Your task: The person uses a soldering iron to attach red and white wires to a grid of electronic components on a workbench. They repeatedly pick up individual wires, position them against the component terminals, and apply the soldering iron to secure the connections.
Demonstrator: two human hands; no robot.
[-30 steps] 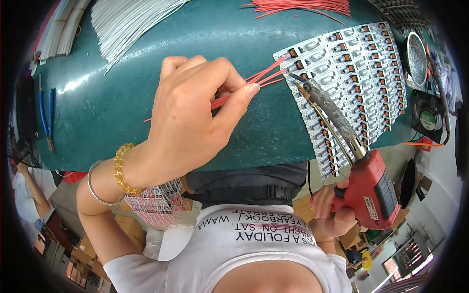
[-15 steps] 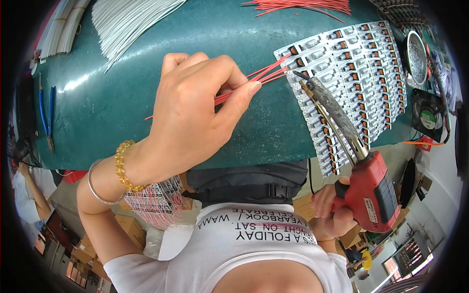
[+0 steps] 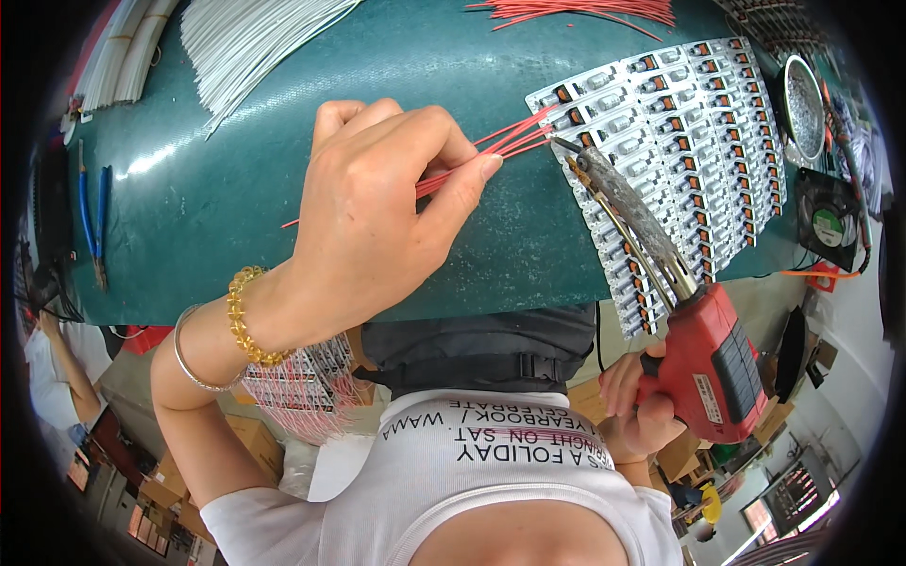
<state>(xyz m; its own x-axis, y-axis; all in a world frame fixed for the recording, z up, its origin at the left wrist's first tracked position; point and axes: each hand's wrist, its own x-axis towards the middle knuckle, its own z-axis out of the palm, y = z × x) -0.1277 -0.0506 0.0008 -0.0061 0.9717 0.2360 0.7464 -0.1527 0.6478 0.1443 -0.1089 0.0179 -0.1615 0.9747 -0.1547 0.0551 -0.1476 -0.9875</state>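
Observation:
My left hand (image 3: 373,212) pinches a small bunch of thin red wires (image 3: 517,134) between thumb and fingers. Their front ends reach the upper left edge of a sheet of small silvery parts with black and orange pieces (image 3: 675,141). My right hand (image 3: 642,406) is wrapped round the grip of a red soldering gun (image 3: 710,368). The gun's dark tip points up and left, close beside the wire ends at the sheet's left edge. Whether the tip touches a part or a wire is too small to tell.
White wires (image 3: 255,42) and red wires (image 3: 585,11) lie at the table's far side. Blue-handled pliers (image 3: 92,222) rest at the left. At the right are a metal bowl (image 3: 802,108) and a black fan (image 3: 828,219). Finished-looking wired sheets (image 3: 302,382) hang below the table edge.
The soldering gun has shifted slightly left, its tip now nearer the wire ends. My left hand and the wires have hardly moved.

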